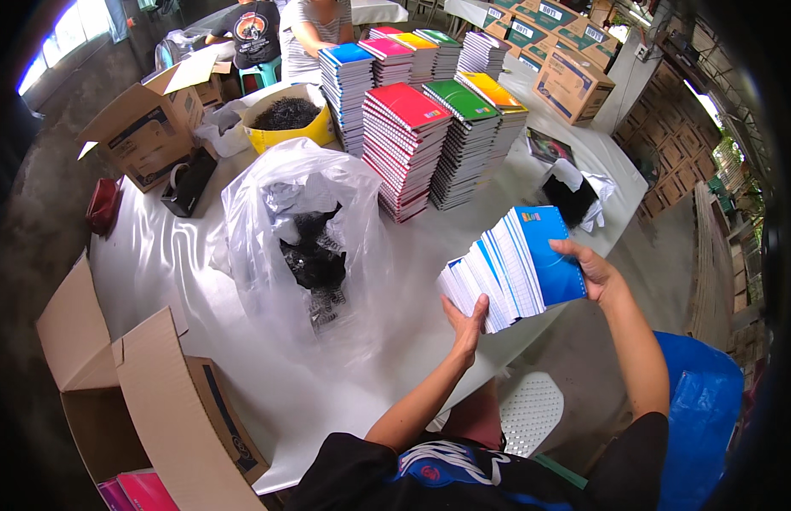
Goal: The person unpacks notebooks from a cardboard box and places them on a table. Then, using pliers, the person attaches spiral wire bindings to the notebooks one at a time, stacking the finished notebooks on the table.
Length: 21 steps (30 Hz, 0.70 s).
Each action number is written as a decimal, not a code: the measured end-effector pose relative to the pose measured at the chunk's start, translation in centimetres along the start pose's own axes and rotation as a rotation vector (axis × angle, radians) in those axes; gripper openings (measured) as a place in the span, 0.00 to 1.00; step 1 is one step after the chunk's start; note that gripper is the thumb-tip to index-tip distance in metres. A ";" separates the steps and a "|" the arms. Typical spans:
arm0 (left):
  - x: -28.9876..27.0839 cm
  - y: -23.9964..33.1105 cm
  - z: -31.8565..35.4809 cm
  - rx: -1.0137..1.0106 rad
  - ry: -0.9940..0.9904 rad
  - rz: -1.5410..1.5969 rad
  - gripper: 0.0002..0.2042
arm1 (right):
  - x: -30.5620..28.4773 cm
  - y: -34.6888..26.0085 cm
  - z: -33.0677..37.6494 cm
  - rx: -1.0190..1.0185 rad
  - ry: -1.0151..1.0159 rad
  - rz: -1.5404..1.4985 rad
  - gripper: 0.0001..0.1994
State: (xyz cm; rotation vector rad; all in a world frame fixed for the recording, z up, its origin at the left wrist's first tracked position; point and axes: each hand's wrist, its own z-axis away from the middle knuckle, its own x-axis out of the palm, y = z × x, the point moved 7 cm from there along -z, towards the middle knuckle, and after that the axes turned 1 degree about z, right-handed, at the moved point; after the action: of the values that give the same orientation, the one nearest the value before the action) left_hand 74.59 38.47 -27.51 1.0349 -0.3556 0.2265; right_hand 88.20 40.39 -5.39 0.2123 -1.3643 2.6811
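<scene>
Both my hands hold a fanned stack of blue-covered notebooks [519,264] above the white table [174,264]. My left hand [466,322] supports the stack from below at its near end. My right hand [593,268] grips the top blue cover at the right side. Beyond them stand tall piles of notebooks [429,128] with red, green, blue and yellow covers.
A clear plastic bag [302,230] with black spiral bindings lies mid-table. A yellow tub [289,119] of black spirals, a tape dispenser [187,183] and an open carton [144,136] sit at the far left. Another open carton [149,409] stands near left. People sit at the far end.
</scene>
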 end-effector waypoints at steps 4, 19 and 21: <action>0.5 0.0 -0.4 0.079 0.035 0.032 0.63 | 0.4 -0.3 -0.4 0.033 -0.004 -0.008 0.33; 6.9 2.1 -6.6 0.057 0.254 0.067 0.64 | -3.7 -8.3 -10.5 0.050 -0.163 0.431 0.36; 7.3 2.0 -8.1 0.113 0.302 0.067 0.65 | -2.8 -9.3 -11.5 0.037 -0.232 0.434 0.35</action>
State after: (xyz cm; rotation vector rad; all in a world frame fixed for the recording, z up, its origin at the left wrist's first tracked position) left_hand 82.09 46.59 -26.78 1.0818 -0.1043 0.4620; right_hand 91.81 55.08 -5.22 0.2654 -1.5843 3.1196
